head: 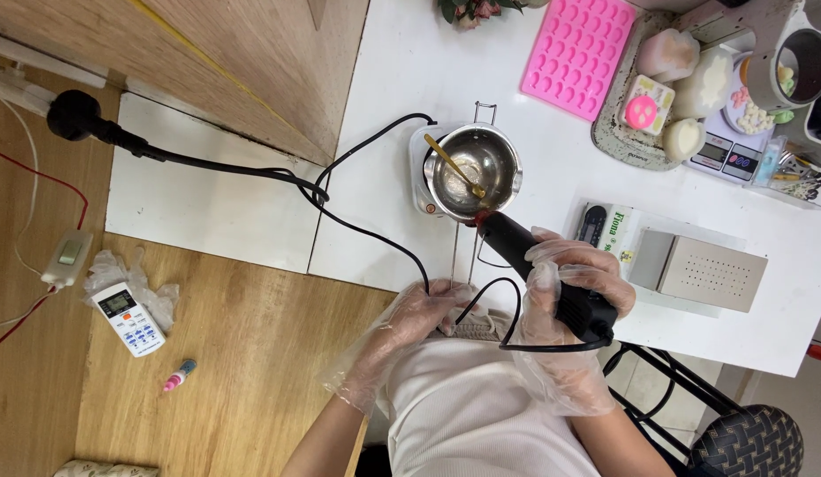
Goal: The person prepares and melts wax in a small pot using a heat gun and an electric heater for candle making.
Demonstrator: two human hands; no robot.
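Your right hand point(576, 287), in a thin clear plastic glove, is closing all its fingers around the thick black handle of a heat gun point(543, 269), and the nozzle is pointing into the steel pot point(474, 170) just ahead of you. The gun is looking stiff and fairly weighty toward the handle, so that fat rear grip is probably the right place to be holding it; the red-glowing tip is likely hot and no place for a glove. Loose plastic over hard plastic may be slipping a little, so a firm wrap seems wise. Your left hand point(421, 311), also gloved, is resting at the table edge with its fingers curling loosely on the black cord point(375, 237); whether they are actually pinching it, I cannot tell. The cord is limp and springy, looping back across the white table point(401, 71) to a plug on the floor. The pot is shiny, thin-walled and round, sitting on a small white heater with a gold spoon point(453, 164) leaning inside. Farther off, a soft pink mould point(578, 53) with rows of small cavities is lying flat, and a boxy metal scale point(700, 269) is sitting just beside your right hand.
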